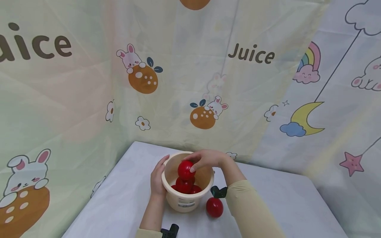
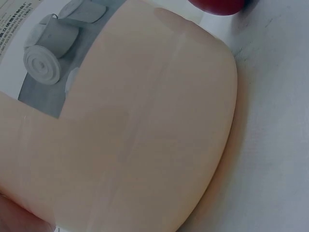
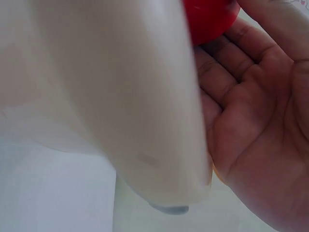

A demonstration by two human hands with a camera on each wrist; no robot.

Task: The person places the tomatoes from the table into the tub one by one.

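Note:
A cream plastic bucket [image 1: 186, 206] stands on the table, with several glossy round red fruits [image 1: 184, 185] inside. My left hand [image 1: 158, 178] holds the bucket's left side, its fingertips up at the rim. Over the bucket's mouth, my right hand [image 1: 208, 158] pinches one red fruit [image 1: 186, 170] between thumb and fingers, just above the others. The right wrist view shows that hand's palm [image 3: 260, 111] beside the bucket wall [image 3: 125, 96], the fruit [image 3: 210, 19] partly hidden. Another red fruit [image 1: 214, 207] lies on the table, right of the bucket.
The white-covered table [image 1: 268, 205] extends to both sides of the bucket. A printed cloth [image 1: 178, 82] with rabbits and lettering hangs behind it. The bucket's side bears a picture label [image 2: 63, 48].

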